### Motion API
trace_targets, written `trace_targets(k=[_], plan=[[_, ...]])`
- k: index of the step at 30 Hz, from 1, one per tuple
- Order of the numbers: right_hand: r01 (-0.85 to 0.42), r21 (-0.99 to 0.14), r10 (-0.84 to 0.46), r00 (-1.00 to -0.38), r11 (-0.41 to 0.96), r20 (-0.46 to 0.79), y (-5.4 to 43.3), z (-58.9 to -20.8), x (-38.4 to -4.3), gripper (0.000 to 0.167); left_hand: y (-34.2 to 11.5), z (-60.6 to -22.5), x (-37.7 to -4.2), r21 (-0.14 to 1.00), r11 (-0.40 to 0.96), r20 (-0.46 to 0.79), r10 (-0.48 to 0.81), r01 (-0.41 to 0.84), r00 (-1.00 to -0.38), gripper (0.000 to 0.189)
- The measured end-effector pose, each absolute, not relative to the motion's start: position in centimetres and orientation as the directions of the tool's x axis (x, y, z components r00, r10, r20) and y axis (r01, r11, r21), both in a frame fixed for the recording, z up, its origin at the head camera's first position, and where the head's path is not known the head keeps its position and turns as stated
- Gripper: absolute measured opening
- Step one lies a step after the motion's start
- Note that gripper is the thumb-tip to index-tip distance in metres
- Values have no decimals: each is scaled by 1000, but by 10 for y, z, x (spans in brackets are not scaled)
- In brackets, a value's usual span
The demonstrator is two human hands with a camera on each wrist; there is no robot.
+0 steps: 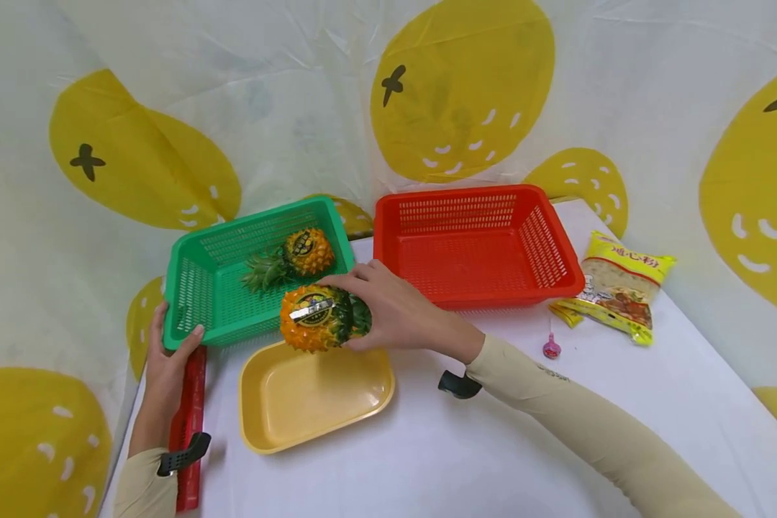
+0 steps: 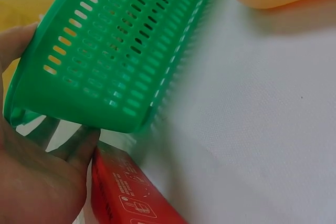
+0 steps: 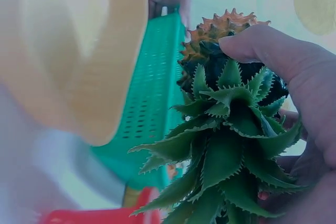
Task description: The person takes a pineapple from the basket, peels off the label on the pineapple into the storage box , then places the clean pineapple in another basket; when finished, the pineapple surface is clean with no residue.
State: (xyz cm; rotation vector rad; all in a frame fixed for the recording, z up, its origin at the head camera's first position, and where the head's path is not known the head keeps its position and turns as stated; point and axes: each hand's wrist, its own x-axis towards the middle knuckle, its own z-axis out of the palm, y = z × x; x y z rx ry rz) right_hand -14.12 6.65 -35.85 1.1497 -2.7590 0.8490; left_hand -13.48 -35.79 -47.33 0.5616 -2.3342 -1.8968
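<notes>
My right hand [image 1: 398, 306] grips a small pineapple [image 1: 311, 320] near its leafy end, above the front rim of the green basket and the back of the yellow tub [image 1: 317, 424]. The spiky green leaves [image 3: 223, 150] fill the lower part of the right wrist view, with the thumb lying across the fruit's base. At the near left corner of the green basket [image 1: 181, 280], my left hand [image 1: 168, 363] holds the rim, thumb on one side of the corner and fingers on the other. A second pineapple [image 1: 309, 252] lies inside that basket, leaves pointing left.
A red basket [image 1: 473, 295] stands to the right of the green one. Beyond it lie a yellow food packet [image 1: 621, 288], a small yellow sachet [image 1: 565, 314] and a pink lollipop [image 1: 552, 348]. A long red box [image 1: 191, 432] lies along the left, beneath my left forearm.
</notes>
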Motion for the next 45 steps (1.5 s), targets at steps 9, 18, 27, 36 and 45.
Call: trace_targets(k=[9,18,27,36,45], plan=[[-579,-548,-591,-786,604,180,103,-378,-122,85,-357,-473,-133,953,171,-181,-340,-250,-923,85],[-550,-585,-546,-812,596,207,137,-391,-108,86,-359,-467,-134,952,194,-161,-334,-235,-929,85],[-507,-598,-503,-842,620,193,168,-409,-98,86,-359,-464,-135,961,181,-143,-325,-210,-935,84],[-467,-619,-467,-866,632,178,196,-417,-85,88,-359,-466,-134,958,189,-150,-314,-217,-937,86],[-461,-611,-464,-870,644,168,210,-439,-77,88,-355,-468,-131,951,202,-163,-317,-234,-934,86]])
